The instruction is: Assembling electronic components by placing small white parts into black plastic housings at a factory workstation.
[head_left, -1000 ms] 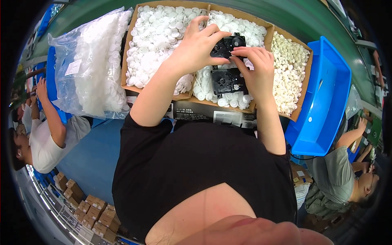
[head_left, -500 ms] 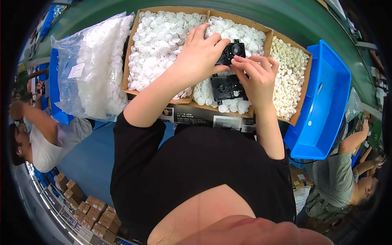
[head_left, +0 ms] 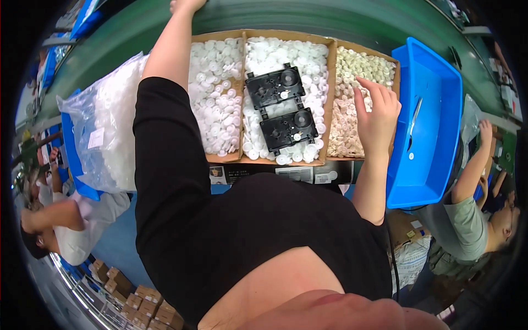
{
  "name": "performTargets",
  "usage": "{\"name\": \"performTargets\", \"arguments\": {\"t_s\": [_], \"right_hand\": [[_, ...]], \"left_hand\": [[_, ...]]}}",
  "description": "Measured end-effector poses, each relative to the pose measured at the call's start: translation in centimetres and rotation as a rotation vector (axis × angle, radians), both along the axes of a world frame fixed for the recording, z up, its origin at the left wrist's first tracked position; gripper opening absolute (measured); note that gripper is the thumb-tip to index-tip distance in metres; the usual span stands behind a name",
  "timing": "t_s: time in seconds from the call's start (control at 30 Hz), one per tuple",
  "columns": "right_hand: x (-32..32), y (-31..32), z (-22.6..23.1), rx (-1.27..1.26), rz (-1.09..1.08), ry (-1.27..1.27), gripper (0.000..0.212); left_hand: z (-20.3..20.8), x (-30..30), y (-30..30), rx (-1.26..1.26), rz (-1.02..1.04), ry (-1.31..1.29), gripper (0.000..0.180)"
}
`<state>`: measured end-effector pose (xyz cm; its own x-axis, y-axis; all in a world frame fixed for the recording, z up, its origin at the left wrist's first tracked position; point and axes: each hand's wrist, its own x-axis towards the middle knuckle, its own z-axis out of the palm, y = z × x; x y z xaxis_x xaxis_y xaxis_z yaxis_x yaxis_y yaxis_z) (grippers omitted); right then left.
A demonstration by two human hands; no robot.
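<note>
Two black plastic mechanism units lie on white plastic gears in the middle cardboard box. The far unit and the near unit each carry a round black part and a small white piece. Above the cream-coloured small parts in the right box hovers my right hand, thumb and forefinger apart, nothing visible between them. My left hand is stretched far forward over the green bench and cut off by the top edge of the view. What its fingers do is hidden.
White gears fill the left box, partly behind my left arm. A clear bag of white parts rests on a blue bin at left. The blue tray at right holds tweezers and a small white piece. People work on both sides.
My left hand has let go of the far black unit and reached forward to the top edge. My right hand has drawn off to the right, over the cream parts. Both units now lie uncovered.
</note>
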<state>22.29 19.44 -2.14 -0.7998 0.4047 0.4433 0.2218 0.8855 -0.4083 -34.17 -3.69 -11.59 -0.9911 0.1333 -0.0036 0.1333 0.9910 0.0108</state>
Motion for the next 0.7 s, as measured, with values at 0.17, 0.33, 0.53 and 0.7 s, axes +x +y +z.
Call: {"name": "performTargets", "arguments": {"t_s": [0.17,0.33,0.53,0.7], "right_hand": [[0.4,2.0,-1.7,0.050,-0.108,-0.171,0.017],[-1.3,1.9,-2.3,0.076,-0.032,-0.235,0.016],[-1.6,1.8,-3.2,0.124,-0.037,-0.238,0.012],[-2.7,0.2,-0.9,-0.019,0.052,-0.066,0.012]], "left_hand": [[0.8,6.9,6.5,0.325,-0.138,-0.122,0.088],[5.4,16.8,6.0,0.448,-0.508,-0.250,0.079],[12.0,32.4,2.8,0.614,-0.953,-0.410,0.070],[9.3,33.0,1.3,0.556,-1.141,-0.198,0.067]]}}
